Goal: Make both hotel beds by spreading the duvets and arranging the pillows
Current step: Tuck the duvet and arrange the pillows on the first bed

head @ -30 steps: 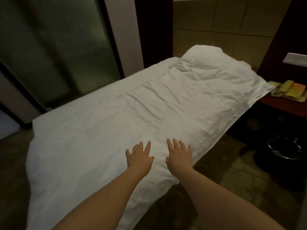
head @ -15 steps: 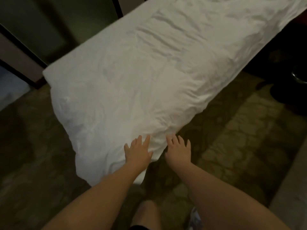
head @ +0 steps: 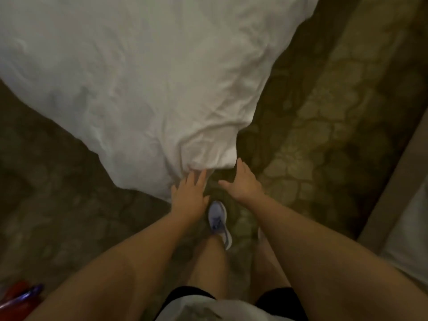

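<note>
Reaching left hand (head: 188, 193): flat, fingers straight and close together, gripping nothing. Its fingertips lie against the drooping corner (head: 208, 156) of the white duvet (head: 139, 77), and the palm lies over the near hem.
Reaching right hand (head: 243, 184): spread wide with the thumb pointing left and nothing in its grasp. Its longest finger comes just beside the corner's right end; I cannot tell whether it touches cloth.
Duvet: spread and creased across the far and left of the view. It narrows to that one corner, which hangs toward the patterned carpet (head: 324, 112) straight ahead of the person.
Key relation: the corner sits just far of both hands and roughly between them. One edge runs away far and right, the other runs off to the left, so the duvet's length probably lies far-right of the hands. The left hand is the nearer to the fabric.
Next move, as a judgement: closing the fingers on the corner and drawing it near and right would likely square the hem. The pillows are out of view.
Risk: the loose fold at the corner may bunch if only one hand pulls.
Underfoot: a pale blue shoe (head: 218, 220) stands on the carpet just near of the hands.
Right edge: what looks like the other bed (head: 405, 228) shows, well apart from the corner.
</note>
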The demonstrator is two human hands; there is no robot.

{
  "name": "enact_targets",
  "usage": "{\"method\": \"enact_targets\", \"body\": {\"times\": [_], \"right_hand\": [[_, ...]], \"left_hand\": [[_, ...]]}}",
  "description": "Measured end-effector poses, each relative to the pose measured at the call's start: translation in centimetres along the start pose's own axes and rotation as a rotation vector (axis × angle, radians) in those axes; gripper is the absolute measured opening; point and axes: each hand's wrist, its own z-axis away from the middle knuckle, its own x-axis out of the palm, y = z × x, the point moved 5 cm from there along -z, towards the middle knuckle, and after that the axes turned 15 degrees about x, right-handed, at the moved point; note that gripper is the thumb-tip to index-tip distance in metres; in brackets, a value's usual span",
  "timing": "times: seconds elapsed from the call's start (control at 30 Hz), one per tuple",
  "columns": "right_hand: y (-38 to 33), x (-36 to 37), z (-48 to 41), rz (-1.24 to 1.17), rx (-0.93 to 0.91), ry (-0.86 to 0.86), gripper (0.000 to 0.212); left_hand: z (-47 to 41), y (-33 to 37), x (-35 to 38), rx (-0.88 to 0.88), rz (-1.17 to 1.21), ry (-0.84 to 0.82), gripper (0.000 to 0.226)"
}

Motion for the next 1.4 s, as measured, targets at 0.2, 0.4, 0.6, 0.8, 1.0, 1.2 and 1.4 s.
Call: {"method": "enact_targets", "body": {"times": [0.2,0.4,0.6,0.8,1.0,1.2,1.4], "right_hand": [[0.0,6.2,-5.8,-0.540,0.016,-0.143,0.119],[-3.7,7.2,-9.0,-0.960,-0.105,-0.198,0.089],[-5.6,5.1,-7.8,-0.863,-0.197,-0.148,0.074],[-3.5,4.8,-2.4,-0.964,-0.078,-0.154,0.026],[-5.7,0.6,6.9,-1.195,-0.079,-0.298,0.032],[-10.8,-6.6,13.8,-1.189,-0.252,-0.218,0.034],[-16.0,-11.0,18.9,-1.231,-0.330,-0.208,0.035]], "left_hand": [[-1.8,-3.2,6.9,-0.088,0.041,0.115,0.086],[-4.9,-2.6,10.7,-0.151,0.128,0.283,0.100],[-4.3,-2.6,8.8,-0.166,0.116,0.460,0.097],[-0.1,-1.2,5.8,-0.145,0.291,0.519,0.105],[3.5,2.7,-0.4,-0.252,0.481,0.541,0.093],[6.4,0.3,-8.1,-0.378,0.788,0.832,0.029],[8.7,-1.6,-16.1,-0.335,0.757,0.772,0.028]]}}
